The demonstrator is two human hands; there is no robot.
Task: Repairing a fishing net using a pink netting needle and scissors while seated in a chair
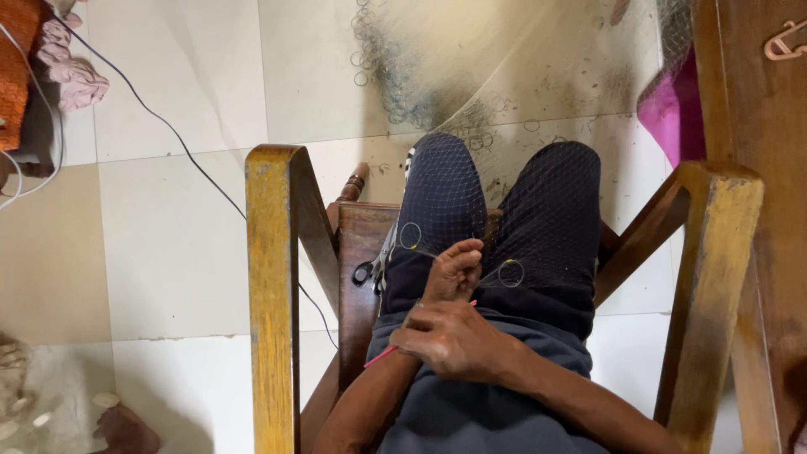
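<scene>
A fine net (471,126) with small metal rings (510,273) lies over my knees in dark trousers and runs out onto the tiled floor. My left hand (454,269) is on my lap, its fingers pinched on the net's mesh beside a ring (410,235). My right hand (454,340) sits just behind it, crossing over the left wrist, and is closed around a thin pink stick (380,356) that pokes out to the left. How the stick meets the net is hidden by the fingers.
I sit in a wooden chair with armrests left (273,294) and right (714,277). Black scissors (363,273) lie on the seat by my left thigh. A dark cable (168,126) crosses the floor. Pink cloth (672,109) hangs at the right.
</scene>
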